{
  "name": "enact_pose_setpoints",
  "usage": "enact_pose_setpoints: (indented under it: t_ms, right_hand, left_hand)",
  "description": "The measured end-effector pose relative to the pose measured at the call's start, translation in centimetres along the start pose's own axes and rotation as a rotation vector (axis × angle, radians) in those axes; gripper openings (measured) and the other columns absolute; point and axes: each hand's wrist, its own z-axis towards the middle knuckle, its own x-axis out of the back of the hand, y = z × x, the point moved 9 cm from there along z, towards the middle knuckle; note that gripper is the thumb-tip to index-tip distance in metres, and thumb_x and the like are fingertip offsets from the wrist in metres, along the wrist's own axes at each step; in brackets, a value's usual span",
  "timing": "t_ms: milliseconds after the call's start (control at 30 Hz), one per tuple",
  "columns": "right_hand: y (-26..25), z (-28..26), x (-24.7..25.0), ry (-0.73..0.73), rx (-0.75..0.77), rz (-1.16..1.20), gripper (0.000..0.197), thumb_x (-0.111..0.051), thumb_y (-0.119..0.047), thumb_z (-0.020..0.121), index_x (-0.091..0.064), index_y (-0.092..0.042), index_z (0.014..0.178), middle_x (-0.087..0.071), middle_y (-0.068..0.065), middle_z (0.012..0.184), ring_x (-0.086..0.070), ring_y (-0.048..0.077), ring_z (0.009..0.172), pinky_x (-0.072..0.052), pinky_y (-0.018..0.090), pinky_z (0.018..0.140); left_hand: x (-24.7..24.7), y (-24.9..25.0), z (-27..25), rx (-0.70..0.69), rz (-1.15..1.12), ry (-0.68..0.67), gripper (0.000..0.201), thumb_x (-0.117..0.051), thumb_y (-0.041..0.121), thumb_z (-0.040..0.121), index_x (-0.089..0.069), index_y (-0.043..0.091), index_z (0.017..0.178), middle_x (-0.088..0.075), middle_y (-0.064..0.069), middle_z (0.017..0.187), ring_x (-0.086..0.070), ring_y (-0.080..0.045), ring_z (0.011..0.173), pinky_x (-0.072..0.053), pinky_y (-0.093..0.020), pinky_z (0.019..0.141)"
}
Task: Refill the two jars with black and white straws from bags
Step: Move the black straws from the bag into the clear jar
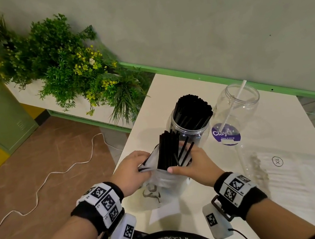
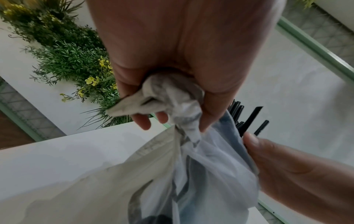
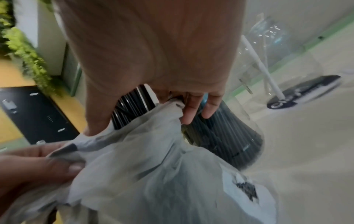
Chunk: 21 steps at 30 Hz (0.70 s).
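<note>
A clear jar (image 1: 193, 132) packed with black straws stands mid-table. To its right a second clear jar (image 1: 237, 106) holds a single white straw (image 1: 233, 106). In front of the full jar is a translucent plastic bag (image 1: 163, 183), with a bunch of black straws (image 1: 168, 151) sticking up from its mouth. My left hand (image 1: 132, 171) grips the bag's bunched left edge (image 2: 168, 94). My right hand (image 1: 195, 163) pinches the bag's right edge (image 3: 176, 106), just in front of the full jar (image 3: 226, 133).
A clear bag that seems to hold white straws (image 1: 276, 174) lies on the white table (image 1: 288, 124) at the right. The table's left edge runs close to my left hand. A planter of green plants (image 1: 64, 68) stands beyond that edge, and the wall rises behind the jars.
</note>
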Motion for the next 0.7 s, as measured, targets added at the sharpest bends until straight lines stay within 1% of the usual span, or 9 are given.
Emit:
enact_pose_setpoints:
  t_ms: [67,133,233,267,333,400,467,567,700]
  right_hand:
    - [-0.2,0.3,0.4,0.043,0.03,-0.196,0.092,-0.062,-0.084,0.054,-0.051,-0.034,0.131,-0.05,-0.01,0.122,-0.042,0.012,0.12,-0.038,0.033,0.106]
    - [-0.9,0.2,0.7,0.082,0.079,-0.223,0.1,-0.055,-0.086,0.055,-0.051,-0.025,0.134,-0.045,-0.007,0.124,-0.036,0.015,0.12,-0.032,0.03,0.107]
    - [-1.7,0.4,0.4,0.064,0.121,-0.162,0.094,-0.055,-0.083,0.063,-0.05,-0.021,0.133,-0.048,-0.005,0.13,-0.041,0.02,0.122,-0.036,0.038,0.107]
    - [-1.8,0.6,0.2,0.061,0.116,-0.13,0.09,-0.06,-0.079,0.064,-0.051,-0.02,0.131,-0.051,-0.004,0.127,-0.044,0.021,0.12,-0.039,0.04,0.104]
    - [-1.8,0.9,-0.2,0.082,0.088,-0.05,0.079,-0.068,-0.069,0.064,-0.057,-0.016,0.121,-0.057,-0.001,0.116,-0.05,0.021,0.112,-0.042,0.04,0.099]
    - [-1.8,1.1,-0.7,0.107,0.037,0.072,0.059,-0.075,-0.054,0.067,-0.062,-0.014,0.108,-0.062,0.001,0.106,-0.055,0.021,0.104,-0.046,0.039,0.094]
    - [-1.5,1.2,-1.2,0.122,-0.037,0.245,0.036,-0.078,-0.034,0.074,-0.065,-0.013,0.1,-0.068,0.004,0.099,-0.062,0.021,0.098,-0.051,0.041,0.09]
    - [-1.6,1.2,-0.6,0.184,-0.075,0.462,0.014,-0.071,-0.006,0.083,-0.067,-0.003,0.096,-0.071,-0.001,0.089,-0.066,0.01,0.086,-0.052,0.028,0.081]
    - [-2.5,0.6,3.1,0.291,-0.067,0.541,0.013,-0.071,-0.008,0.085,-0.063,0.001,0.091,-0.066,0.001,0.081,-0.063,0.009,0.077,-0.054,0.027,0.076]
  left_hand:
    - [-0.7,-0.1,0.4,-0.007,0.016,-0.043,0.032,-0.056,0.025,0.069,-0.069,0.009,0.093,-0.047,0.011,0.139,-0.052,-0.008,0.117,-0.039,-0.021,0.092]
    - [-1.4,0.4,0.5,-0.023,0.03,-0.088,0.032,-0.059,0.016,0.077,-0.068,0.012,0.108,-0.04,0.015,0.146,-0.05,-0.004,0.12,-0.038,-0.017,0.092]
    - [-2.0,1.7,0.5,-0.067,-0.043,-0.104,0.055,-0.059,0.004,0.08,-0.054,0.034,0.126,-0.057,0.028,0.117,-0.053,0.02,0.092,-0.035,0.0,0.074]
    - [-2.2,1.9,0.4,-0.063,-0.054,-0.107,0.054,-0.059,0.003,0.08,-0.054,0.038,0.122,-0.059,0.029,0.101,-0.054,0.021,0.079,-0.037,-0.001,0.067]
    - [-2.6,2.1,0.6,-0.055,-0.004,-0.122,0.04,-0.056,0.0,0.08,-0.058,0.037,0.095,-0.058,0.021,0.079,-0.054,0.011,0.066,-0.037,-0.008,0.058]
    - [-2.8,2.0,0.9,-0.047,0.045,-0.126,0.04,-0.053,-0.001,0.079,-0.048,0.038,0.076,-0.053,0.015,0.071,-0.051,0.002,0.065,-0.035,-0.013,0.058]
    - [-2.9,1.8,1.1,-0.022,0.049,-0.131,0.038,-0.052,0.0,0.08,-0.044,0.035,0.07,-0.052,0.013,0.069,-0.049,-0.001,0.064,-0.034,-0.016,0.058]
    - [-2.6,1.5,1.2,-0.007,0.038,-0.097,0.021,-0.051,0.001,0.082,-0.05,0.02,0.073,-0.054,0.008,0.07,-0.048,-0.004,0.062,-0.035,-0.013,0.054]
    - [-1.5,0.2,1.0,0.009,0.013,-0.021,0.024,-0.047,-0.001,0.085,-0.048,0.02,0.073,-0.056,0.005,0.072,-0.05,-0.013,0.066,-0.035,-0.013,0.053]
